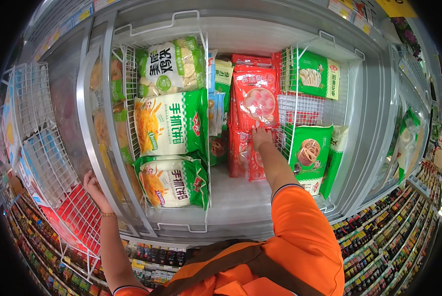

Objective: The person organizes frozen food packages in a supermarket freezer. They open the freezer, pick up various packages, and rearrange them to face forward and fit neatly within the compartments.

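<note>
My right hand (262,138) reaches into a chest freezer, with its fingers at the lower edge of a red plastic food bag (258,98). That bag lies on top of a stack of similar bags, and more red bags (242,155) show beneath my hand. The thumb and any grip on the bag's underside are hidden. My left hand (93,187) is at the left, fingers curled beside the curved metal frame (95,162) of the freezer's sliding glass lid. Whether those fingers grip the frame is unclear.
Left of the red stack, a white wire basket (208,177) holds green-and-white bags of frozen flatbread (169,124). Green bags (310,151) fill another wire basket (297,111) on the right. A wire rack (54,177) with boxes stands at far left. Stocked shelves (384,236) lie behind me.
</note>
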Tool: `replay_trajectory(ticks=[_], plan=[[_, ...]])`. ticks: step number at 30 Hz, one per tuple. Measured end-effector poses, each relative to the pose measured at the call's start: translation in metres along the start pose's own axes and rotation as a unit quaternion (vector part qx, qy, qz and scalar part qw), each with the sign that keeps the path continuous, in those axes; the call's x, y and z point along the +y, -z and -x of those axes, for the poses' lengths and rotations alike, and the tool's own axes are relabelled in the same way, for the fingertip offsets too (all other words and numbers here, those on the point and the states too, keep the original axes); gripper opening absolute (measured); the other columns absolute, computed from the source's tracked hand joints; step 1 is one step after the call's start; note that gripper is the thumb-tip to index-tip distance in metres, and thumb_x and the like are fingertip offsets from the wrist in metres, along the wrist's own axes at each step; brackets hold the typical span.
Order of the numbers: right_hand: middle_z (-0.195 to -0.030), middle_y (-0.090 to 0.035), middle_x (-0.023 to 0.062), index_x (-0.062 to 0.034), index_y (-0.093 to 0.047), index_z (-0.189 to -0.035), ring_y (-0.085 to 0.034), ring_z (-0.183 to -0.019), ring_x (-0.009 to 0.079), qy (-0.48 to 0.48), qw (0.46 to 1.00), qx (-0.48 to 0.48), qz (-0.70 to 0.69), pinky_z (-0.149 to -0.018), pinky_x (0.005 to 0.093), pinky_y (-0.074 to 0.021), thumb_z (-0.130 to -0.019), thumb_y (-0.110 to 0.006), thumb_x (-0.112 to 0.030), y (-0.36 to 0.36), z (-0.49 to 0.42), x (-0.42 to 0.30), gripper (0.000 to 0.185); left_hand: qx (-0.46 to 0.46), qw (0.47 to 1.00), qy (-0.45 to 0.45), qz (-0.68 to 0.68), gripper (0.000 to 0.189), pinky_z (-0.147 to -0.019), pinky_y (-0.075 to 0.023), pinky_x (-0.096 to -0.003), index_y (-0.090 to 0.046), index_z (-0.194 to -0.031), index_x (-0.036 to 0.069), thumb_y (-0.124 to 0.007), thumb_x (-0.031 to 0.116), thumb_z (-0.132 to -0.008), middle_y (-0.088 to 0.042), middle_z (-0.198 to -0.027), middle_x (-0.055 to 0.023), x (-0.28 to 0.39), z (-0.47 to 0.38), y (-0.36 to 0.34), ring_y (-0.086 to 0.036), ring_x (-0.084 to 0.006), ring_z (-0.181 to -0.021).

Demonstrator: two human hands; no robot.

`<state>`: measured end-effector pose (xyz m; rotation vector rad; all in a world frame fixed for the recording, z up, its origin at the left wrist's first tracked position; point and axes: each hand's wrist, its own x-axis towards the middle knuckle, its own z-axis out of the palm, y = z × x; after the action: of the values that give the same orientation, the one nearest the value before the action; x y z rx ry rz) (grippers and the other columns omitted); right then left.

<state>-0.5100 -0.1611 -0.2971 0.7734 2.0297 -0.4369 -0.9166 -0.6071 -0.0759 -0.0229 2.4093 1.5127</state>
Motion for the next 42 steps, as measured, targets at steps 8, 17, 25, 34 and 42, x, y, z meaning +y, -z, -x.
replay_trajectory(ticks=[8,17,25,34,42], plan=[[-0.136,-0.053,0.0088,-0.0215,-0.063,-0.130,-0.047,-0.131,0.0302,0.192,0.973,-0.024,0.128,-0.109,0.0463,-0.0400,-0.078,-0.073,-0.021,0.028,0.013,-0.030,0.052,0.044,0.996,-0.034,-0.072,0.030,-0.106,-0.0338,-0.0327,-0.053,-0.119,-0.004,-0.050,0.014,-0.094,-0.051,-0.129,-0.0143,0.005,0.008,-0.007,-0.047,-0.0239,-0.121],[-0.099,-0.072,0.0167,-0.0058,-0.060,-0.119,-0.071,-0.090,0.0357,0.298,0.951,0.009,0.082,-0.077,0.0480,-0.0568,-0.079,-0.074,-0.029,0.083,0.166,-0.101,0.048,0.001,0.864,-0.348,-0.363,0.022,-0.106,-0.0347,-0.0472,-0.051,-0.104,0.001,-0.061,-0.001,-0.085,-0.051,-0.131,-0.0192,0.029,0.028,-0.024,-0.046,-0.0390,-0.124],[-0.092,-0.070,0.0239,-0.0049,-0.063,-0.112,-0.068,-0.088,0.0409,0.050,0.952,0.277,-0.123,-0.077,0.0515,-0.0536,-0.079,-0.072,-0.052,0.114,0.331,-0.055,0.058,0.004,0.852,-0.377,-0.364,0.017,-0.103,-0.0407,-0.0458,-0.056,-0.102,0.004,-0.060,0.015,-0.090,-0.056,-0.129,-0.0159,0.055,0.043,-0.023,-0.051,-0.0354,-0.120],[-0.077,-0.070,0.0120,-0.0006,-0.066,-0.104,-0.067,-0.063,0.0206,0.059,0.703,0.501,-0.501,-0.053,0.0337,-0.0512,-0.082,-0.079,-0.023,0.172,0.427,-0.094,0.034,-0.159,0.976,-0.141,0.050,0.045,-0.109,-0.0389,-0.0343,-0.058,-0.131,-0.002,-0.049,0.032,-0.104,-0.063,-0.130,-0.0141,0.042,0.045,-0.013,-0.053,-0.0217,-0.127],[-0.075,-0.066,0.0025,-0.0025,-0.063,-0.104,-0.055,-0.049,0.0081,0.362,0.464,0.296,-0.752,-0.038,0.0213,-0.0390,-0.092,-0.069,-0.016,0.243,0.459,-0.324,0.019,-0.064,0.932,-0.354,0.051,0.013,-0.080,-0.0520,-0.0368,-0.064,-0.101,0.000,-0.059,0.010,-0.093,-0.067,-0.102,-0.0169,0.053,0.264,0.111,-0.065,-0.0339,-0.090]])
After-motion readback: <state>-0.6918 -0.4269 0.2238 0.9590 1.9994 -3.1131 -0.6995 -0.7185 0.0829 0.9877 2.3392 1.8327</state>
